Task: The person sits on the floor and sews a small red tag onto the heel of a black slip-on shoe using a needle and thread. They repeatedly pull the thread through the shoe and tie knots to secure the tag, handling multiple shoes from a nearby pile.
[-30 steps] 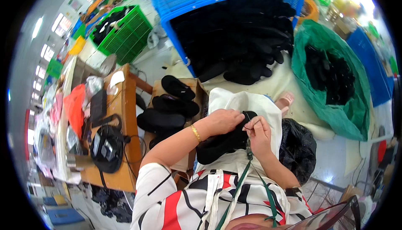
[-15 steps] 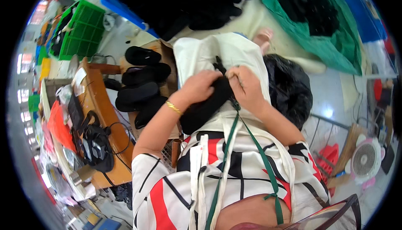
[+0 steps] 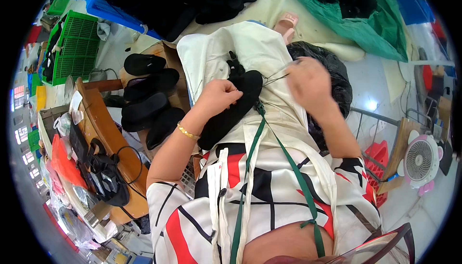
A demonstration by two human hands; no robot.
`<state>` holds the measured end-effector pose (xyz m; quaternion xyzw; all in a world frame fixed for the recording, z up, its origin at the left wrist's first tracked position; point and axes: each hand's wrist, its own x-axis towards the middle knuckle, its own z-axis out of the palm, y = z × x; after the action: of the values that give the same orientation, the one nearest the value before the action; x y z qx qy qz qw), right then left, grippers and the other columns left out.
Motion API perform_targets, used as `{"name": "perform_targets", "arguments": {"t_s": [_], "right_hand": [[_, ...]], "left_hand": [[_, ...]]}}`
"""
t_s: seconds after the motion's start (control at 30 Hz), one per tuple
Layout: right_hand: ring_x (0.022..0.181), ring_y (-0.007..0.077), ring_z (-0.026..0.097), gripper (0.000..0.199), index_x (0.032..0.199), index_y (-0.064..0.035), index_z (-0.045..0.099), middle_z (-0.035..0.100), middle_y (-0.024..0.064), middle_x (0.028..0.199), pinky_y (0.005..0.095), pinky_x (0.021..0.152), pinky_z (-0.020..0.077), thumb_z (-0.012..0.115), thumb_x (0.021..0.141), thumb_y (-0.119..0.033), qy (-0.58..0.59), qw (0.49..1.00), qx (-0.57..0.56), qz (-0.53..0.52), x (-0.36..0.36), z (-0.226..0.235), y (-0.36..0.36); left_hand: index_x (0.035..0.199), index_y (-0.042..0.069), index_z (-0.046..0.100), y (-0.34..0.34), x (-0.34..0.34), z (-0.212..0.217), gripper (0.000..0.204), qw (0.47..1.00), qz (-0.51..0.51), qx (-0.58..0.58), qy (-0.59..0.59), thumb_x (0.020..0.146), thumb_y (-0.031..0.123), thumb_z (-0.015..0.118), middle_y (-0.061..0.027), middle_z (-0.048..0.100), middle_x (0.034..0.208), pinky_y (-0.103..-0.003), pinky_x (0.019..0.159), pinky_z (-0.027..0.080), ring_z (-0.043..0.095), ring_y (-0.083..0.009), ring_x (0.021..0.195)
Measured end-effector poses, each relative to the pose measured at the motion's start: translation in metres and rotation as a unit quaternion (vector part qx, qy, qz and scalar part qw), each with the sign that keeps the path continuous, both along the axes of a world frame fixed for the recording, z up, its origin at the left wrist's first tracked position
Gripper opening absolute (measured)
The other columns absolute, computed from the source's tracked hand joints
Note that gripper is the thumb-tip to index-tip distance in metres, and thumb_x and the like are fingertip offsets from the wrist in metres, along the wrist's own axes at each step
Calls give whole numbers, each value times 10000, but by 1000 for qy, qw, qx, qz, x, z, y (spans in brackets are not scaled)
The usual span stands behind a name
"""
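Note:
My left hand (image 3: 219, 96) grips a black fabric shoe upper (image 3: 231, 110) that lies across a white apron (image 3: 250, 47) on my lap. My right hand (image 3: 307, 81), blurred, is raised to the right of the shoe and pinches a thin thread (image 3: 274, 77) that runs taut back to the shoe's edge. A gold bracelet (image 3: 186, 132) sits on my left wrist. A green strap (image 3: 255, 134) hangs down over the apron below the shoe.
Several black shoe soles (image 3: 147, 100) lie stacked on a cardboard box at my left. A wooden table (image 3: 108, 139) holds a black device with cables. A blue crate (image 3: 110, 4) of black pieces, a green crate (image 3: 74, 47), a green bag (image 3: 370, 18) and a small fan (image 3: 419, 160) surround me.
My right hand has pulled away from the shoe toward the right, drawing the thread out. The view has tilted down further toward my lap.

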<state>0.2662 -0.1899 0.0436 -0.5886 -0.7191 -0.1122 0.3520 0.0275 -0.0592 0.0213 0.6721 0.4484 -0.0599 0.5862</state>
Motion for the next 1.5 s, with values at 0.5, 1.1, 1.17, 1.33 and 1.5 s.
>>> {"name": "perform_targets", "arguments": {"t_s": [0.5, 1.1, 1.17, 1.33, 1.5], "right_hand": [[779, 285, 627, 77, 870, -51, 664, 621, 80, 834, 353, 674, 504, 677, 823, -111, 183, 943, -264, 91, -43, -33, 31], [760, 249, 641, 42, 903, -123, 645, 604, 47, 800, 358, 625, 505, 662, 875, -150, 283, 924, -221, 132, -74, -67, 53], [722, 200, 637, 54, 934, -111, 636, 616, 36, 797, 322, 610, 504, 664, 899, -142, 432, 850, -279, 115, -70, -64, 54], [611, 106, 576, 57, 896, -81, 585, 612, 26, 773, 239, 553, 496, 606, 948, -85, 891, 398, -215, 33, 17, -78, 50], [638, 234, 562, 193, 685, 7, 507, 528, 128, 701, 553, 954, 552, 530, 869, 61, 896, 372, 170, -173, 215, -151, -12]], "left_hand": [[840, 8, 703, -16, -14, 0, 206, 978, -1, 207, -20, 839, 213, 725, -131, 670, 693, -361, 588, 492, 643, -264, 607], [916, 74, 688, 0, -18, -19, 95, 984, 121, -93, -87, 926, 168, 682, 69, 596, 777, -188, 530, 353, 456, -18, 611], [922, 71, 694, 1, -19, -14, 104, 979, 141, -115, -92, 918, 174, 695, 59, 614, 783, -188, 532, 355, 464, -22, 607], [926, 55, 694, 6, -39, -24, 120, 960, 180, -184, -110, 922, 175, 698, 24, 652, 817, -181, 553, 364, 493, -32, 625], [937, 61, 691, 5, -40, -27, 116, 947, 187, -220, -141, 934, 177, 684, 20, 651, 823, -176, 562, 366, 498, -34, 640]]}}
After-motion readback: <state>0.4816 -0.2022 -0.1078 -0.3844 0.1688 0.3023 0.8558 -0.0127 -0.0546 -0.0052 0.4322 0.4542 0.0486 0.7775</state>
